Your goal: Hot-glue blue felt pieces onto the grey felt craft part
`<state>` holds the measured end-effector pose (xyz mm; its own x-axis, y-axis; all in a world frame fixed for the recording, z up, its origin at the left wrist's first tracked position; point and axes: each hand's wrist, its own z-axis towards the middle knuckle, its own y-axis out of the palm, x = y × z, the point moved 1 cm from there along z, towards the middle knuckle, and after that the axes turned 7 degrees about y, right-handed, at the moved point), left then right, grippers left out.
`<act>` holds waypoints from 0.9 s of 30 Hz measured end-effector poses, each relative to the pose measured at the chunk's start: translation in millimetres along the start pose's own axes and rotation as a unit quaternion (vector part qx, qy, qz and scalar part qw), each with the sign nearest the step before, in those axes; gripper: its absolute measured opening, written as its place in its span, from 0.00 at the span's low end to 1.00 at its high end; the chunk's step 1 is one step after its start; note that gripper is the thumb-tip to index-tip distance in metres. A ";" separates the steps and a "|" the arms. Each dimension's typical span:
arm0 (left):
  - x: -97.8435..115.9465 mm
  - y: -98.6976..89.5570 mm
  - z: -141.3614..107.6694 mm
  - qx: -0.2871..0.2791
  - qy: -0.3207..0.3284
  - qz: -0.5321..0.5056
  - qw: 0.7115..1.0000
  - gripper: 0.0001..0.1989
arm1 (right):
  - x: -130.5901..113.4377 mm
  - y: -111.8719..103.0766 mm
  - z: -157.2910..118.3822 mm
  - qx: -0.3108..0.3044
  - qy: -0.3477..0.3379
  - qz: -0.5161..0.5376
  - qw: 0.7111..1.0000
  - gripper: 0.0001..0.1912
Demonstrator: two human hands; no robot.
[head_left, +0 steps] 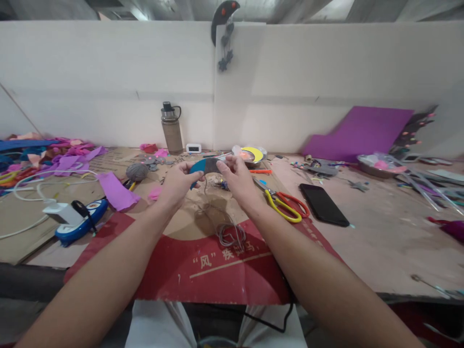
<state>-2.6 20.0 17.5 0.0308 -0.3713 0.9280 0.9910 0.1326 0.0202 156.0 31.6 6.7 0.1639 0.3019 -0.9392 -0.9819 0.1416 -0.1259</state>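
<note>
Both hands hold a curved felt piece (pixel 205 166), blue at its left and dark grey toward its right, above the table. My left hand (pixel 180 181) pinches the blue end. Around the grey end the fingers of my right hand (pixel 237 178) are closed. A thin grey cord hangs from the piece and ends in a loose coil (pixel 231 234) on the red and brown cardboard (pixel 217 280). Scissors with yellow handles (pixel 284 208) and a red-handled pair (pixel 295 202) lie right of my right hand.
A black phone (pixel 324 204) lies to the right. On the left are a power strip (pixel 81 222), felt scraps (pixel 118 191) and a grey yarn ball (pixel 137 171). A bottle (pixel 171 130), small clock (pixel 193 148) and bowl (pixel 250 155) stand at the back near the white partition (pixel 108 72).
</note>
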 end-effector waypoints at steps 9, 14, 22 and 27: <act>6.5 4.4 -2.7 -0.134 -0.108 -0.151 0.973 0.11 | -10.7 0.6 -3.5 -0.142 0.161 0.295 0.931 0.17; 7.3 2.2 -1.6 -0.136 -0.116 -0.192 0.965 0.12 | -14.3 0.4 -4.8 -0.193 0.195 0.344 0.898 0.18; 7.6 3.1 -2.5 -0.111 -0.045 -0.060 0.991 0.09 | -4.8 -5.9 10.7 -0.144 0.057 0.192 0.969 0.17; 5.7 2.4 -2.3 -0.144 -0.088 -0.104 0.980 0.11 | -6.2 -5.4 7.0 -0.154 0.124 0.227 0.954 0.17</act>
<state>0.3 16.1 22.0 -0.1730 -0.1956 0.9653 0.9701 -0.2030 0.1328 161.0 35.6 15.4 -0.2752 0.0296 -0.9609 -0.9339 -0.2455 0.2599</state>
